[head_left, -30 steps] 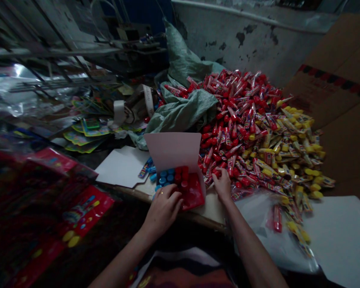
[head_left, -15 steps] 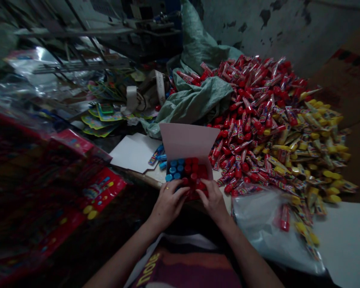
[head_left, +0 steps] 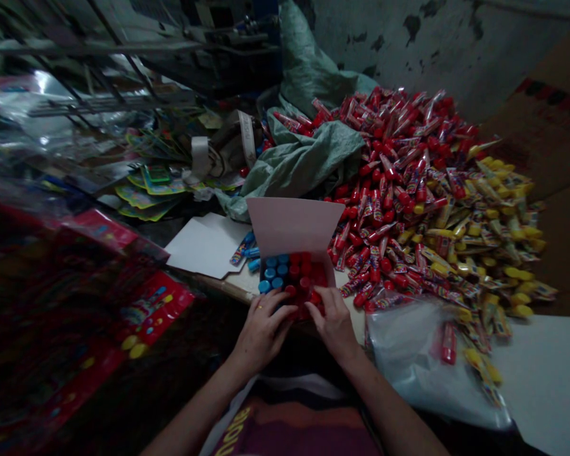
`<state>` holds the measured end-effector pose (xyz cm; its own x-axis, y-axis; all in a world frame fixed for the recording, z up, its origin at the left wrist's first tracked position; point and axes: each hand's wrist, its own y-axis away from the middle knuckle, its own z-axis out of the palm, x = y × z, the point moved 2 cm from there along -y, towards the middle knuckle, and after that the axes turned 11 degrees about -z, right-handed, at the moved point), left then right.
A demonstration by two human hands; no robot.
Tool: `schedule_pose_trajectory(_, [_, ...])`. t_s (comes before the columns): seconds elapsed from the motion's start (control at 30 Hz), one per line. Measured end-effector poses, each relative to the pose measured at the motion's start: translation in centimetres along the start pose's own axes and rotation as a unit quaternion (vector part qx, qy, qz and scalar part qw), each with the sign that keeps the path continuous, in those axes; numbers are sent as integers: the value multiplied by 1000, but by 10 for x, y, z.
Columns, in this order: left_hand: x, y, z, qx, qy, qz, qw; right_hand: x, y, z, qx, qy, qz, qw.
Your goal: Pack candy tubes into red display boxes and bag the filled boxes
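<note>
An open box with a raised white lid (head_left: 294, 225) stands at the table's front edge, in front of me. Blue-capped candy tubes (head_left: 273, 272) fill its left side in rows. Beside them, red-capped candy tubes (head_left: 299, 266) stand upright. My left hand (head_left: 265, 326) is at the box's front, its fingers and thumb closed round a red-capped tube. Across from it, my right hand (head_left: 335, 323) pinches another red-capped tube at the front right. The fingers partly hide both tubes and the box's front wall.
A large heap of red-capped tubes (head_left: 384, 177) merges into yellow-capped ones (head_left: 494, 221) on the right. Near them lies a clear plastic bag (head_left: 418, 354). White card (head_left: 206, 244) and loose blue tubes (head_left: 242, 248) lie left of the box. Red printed packs (head_left: 156, 316) are stacked left.
The view has shifted slightly, so the scene sits a little further left. Both hands stay at the front of the box, with only small finger movements.
</note>
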<state>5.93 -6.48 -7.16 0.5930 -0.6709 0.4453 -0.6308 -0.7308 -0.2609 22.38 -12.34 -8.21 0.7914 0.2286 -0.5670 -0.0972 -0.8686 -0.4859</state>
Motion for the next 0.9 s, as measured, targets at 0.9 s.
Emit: schedule_pose_trajectory(0.9, [-4,5,-1,-34,-19,-16,999,106,-34,-38,-271,269,42,923])
